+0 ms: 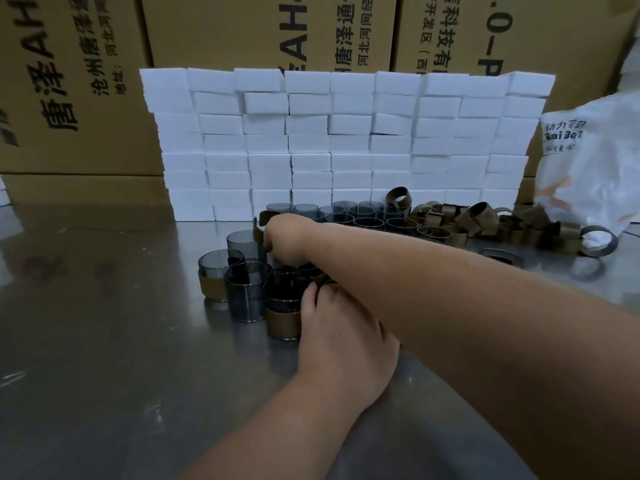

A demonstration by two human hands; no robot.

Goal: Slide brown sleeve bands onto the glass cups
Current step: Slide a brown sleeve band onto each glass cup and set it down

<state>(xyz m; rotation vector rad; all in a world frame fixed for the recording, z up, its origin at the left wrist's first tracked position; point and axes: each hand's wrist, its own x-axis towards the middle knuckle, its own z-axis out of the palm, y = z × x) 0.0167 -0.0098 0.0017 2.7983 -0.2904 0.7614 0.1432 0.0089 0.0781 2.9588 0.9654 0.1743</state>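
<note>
The right hand [285,239], arm stretched forward and to the left, hangs knuckles-up and pinches a band [259,230] just above the cups [242,244], while the left hand [343,327], back up and fingers curled, touches a banded cup [282,315] at its thumb, grip hidden.

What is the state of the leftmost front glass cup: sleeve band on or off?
On. The leftmost glass cup stands upright with a brown sleeve band wrapped round its lower part.
</note>
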